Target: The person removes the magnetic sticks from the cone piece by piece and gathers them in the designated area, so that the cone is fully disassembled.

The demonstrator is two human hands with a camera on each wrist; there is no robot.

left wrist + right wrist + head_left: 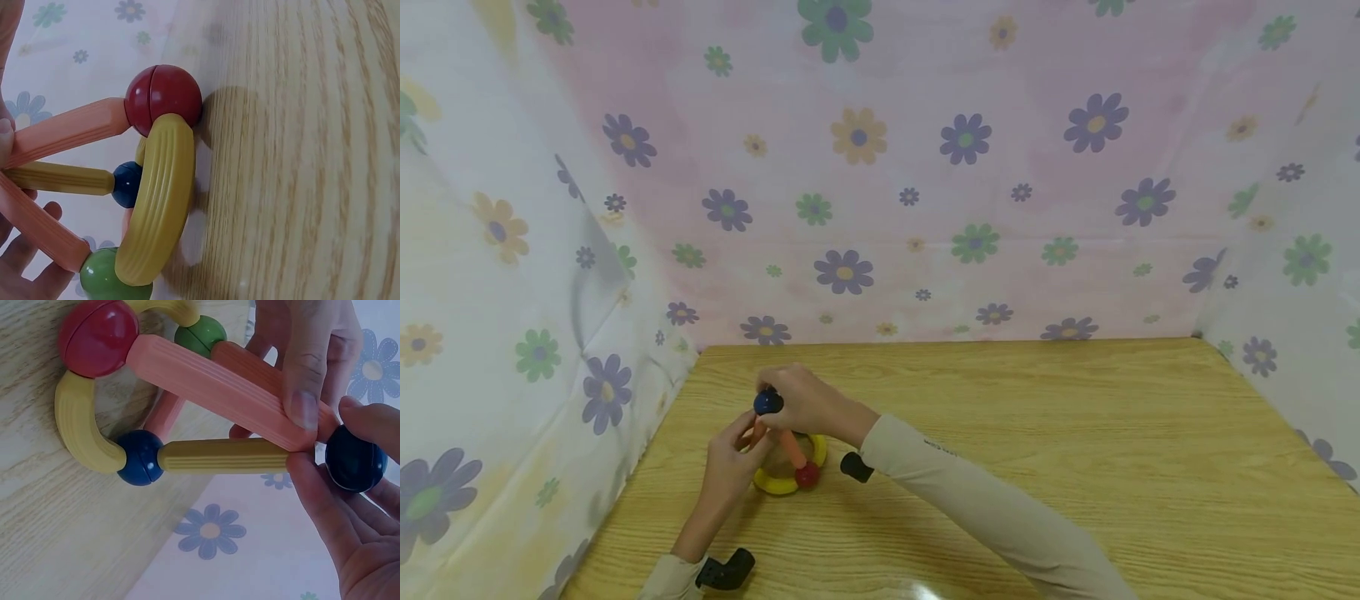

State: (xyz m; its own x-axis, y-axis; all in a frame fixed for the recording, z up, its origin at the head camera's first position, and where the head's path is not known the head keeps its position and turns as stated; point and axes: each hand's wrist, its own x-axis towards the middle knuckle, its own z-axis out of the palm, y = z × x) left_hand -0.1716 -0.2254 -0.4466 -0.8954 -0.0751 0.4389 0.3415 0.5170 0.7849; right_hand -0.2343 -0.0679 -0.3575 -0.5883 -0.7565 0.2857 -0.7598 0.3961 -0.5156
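A magnetic-looking stick-and-ball construction stands on the table, its base a ring of curved yellow sticks [156, 200]. A red ball [99, 337], a small blue ball [140, 457] and a green ball [200, 336] join the ring. Pink, orange and yellow straight sticks [222, 456] lean inward and come together at the top. My left hand [733, 454] grips the sticks near their upper ends, thumb pressed on the pink stick [212, 390]. With thumb and fingers, my right hand [808, 408] holds a dark blue ball [355, 459] right at the meeting stick ends.
The wooden table [1037, 450] stretches to the right and in front. Flower-patterned cloth [917, 167] hangs behind and along both sides, close by the left hand. Black wrist devices [727, 571] sit by both sleeves.
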